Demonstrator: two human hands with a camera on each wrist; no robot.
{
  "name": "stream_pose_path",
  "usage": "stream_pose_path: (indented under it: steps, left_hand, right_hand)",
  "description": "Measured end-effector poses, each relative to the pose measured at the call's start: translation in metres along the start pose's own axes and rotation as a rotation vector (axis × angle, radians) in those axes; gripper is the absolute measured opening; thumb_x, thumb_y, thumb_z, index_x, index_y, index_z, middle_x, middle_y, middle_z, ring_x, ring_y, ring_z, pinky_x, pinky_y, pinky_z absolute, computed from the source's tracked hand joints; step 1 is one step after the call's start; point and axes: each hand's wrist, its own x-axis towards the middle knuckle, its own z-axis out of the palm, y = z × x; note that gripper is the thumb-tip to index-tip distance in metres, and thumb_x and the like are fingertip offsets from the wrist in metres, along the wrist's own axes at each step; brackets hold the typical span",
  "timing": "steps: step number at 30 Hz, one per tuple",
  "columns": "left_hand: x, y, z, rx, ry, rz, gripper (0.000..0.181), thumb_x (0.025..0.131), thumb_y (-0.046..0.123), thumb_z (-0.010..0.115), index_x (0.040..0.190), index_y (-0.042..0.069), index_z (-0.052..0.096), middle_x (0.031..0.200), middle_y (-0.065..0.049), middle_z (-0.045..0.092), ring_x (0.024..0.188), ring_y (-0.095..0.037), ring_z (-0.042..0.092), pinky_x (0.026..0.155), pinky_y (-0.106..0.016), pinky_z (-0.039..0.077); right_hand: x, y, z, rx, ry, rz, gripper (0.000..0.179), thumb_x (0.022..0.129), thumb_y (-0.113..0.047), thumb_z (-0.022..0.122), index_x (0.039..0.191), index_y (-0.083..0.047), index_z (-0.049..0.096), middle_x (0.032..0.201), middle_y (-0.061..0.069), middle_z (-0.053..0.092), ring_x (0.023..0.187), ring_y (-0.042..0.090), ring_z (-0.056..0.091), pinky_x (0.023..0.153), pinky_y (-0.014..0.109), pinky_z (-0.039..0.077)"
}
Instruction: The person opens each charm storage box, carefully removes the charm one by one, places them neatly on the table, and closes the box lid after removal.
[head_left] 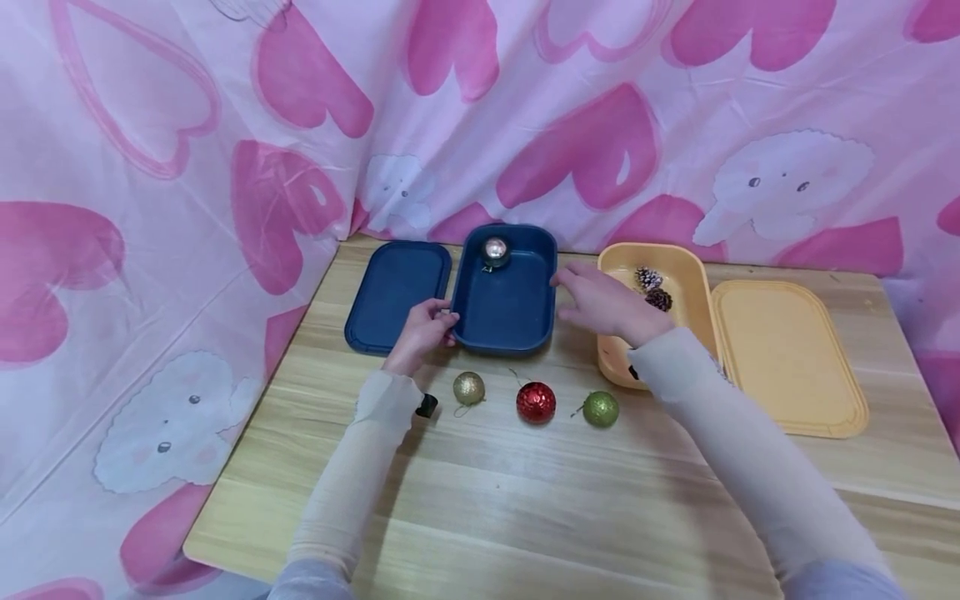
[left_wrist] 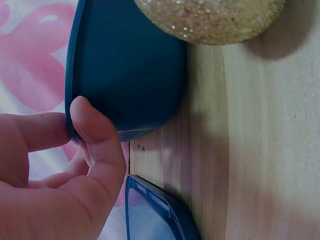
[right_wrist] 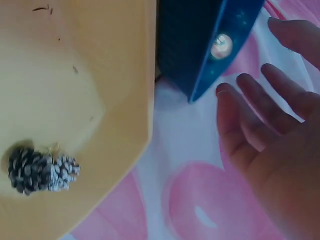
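Note:
A dark blue box (head_left: 504, 312) stands at the back of the table with a shiny silver ornament ball (head_left: 495, 251) in its far left corner. My left hand (head_left: 424, 329) pinches the box's left rim; in the left wrist view its thumb (left_wrist: 89, 120) lies against the outer wall. Close by the box's right rim is my right hand (head_left: 596, 302), fingers apart and holding nothing. In front of the box lie a gold ball (head_left: 468, 388), a red ball (head_left: 536, 402) and a green ball (head_left: 601, 409).
Right of the blue box is a yellow box (head_left: 697, 312) holding two pine cones (right_wrist: 42, 170). Its yellow lid (head_left: 787, 358) lies farther right. A blue lid (head_left: 397, 296) lies left of the blue box. Pink heart-patterned cloth (head_left: 450, 125) hangs behind and along the left side.

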Motion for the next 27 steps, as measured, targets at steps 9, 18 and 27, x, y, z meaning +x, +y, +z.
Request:
stream_pose_path:
  steps: [9, 18, 27]
  left_hand:
    - [0.000, -0.001, -0.001, -0.017, 0.011, 0.004, 0.042, 0.097, 0.008, 0.055, 0.137, -0.003, 0.045, 0.111, -0.024, 0.058, 0.055, -0.009, 0.055, 0.057, -0.022, 0.053]
    - [0.002, -0.004, 0.001, -0.036, 0.013, -0.004, 0.040, 0.097, 0.008, 0.056, 0.134, -0.002, 0.048, 0.106, -0.020, 0.058, 0.054, -0.010, 0.055, 0.057, -0.024, 0.053]
    - [0.003, -0.005, 0.001, -0.042, 0.024, 0.008, 0.038, 0.096, 0.008, 0.056, 0.133, -0.001, 0.049, 0.101, -0.016, 0.060, 0.054, -0.010, 0.056, 0.059, -0.025, 0.054]
  right_hand:
    - [0.038, -0.005, 0.020, -0.083, -0.031, -0.082, 0.045, 0.091, -0.025, 0.065, 0.129, -0.004, 0.053, 0.126, 0.013, 0.052, 0.116, 0.029, 0.052, 0.105, 0.044, 0.043]
    - [0.066, -0.002, 0.027, -0.119, -0.087, -0.049, 0.052, 0.093, -0.024, 0.062, 0.138, -0.005, 0.046, 0.140, 0.014, 0.044, 0.129, 0.030, 0.043, 0.111, 0.044, 0.038]
    - [0.089, -0.008, 0.026, -0.157, -0.159, -0.010, 0.062, 0.094, -0.024, 0.062, 0.146, -0.004, 0.035, 0.150, 0.016, 0.034, 0.136, 0.033, 0.035, 0.116, 0.045, 0.032]
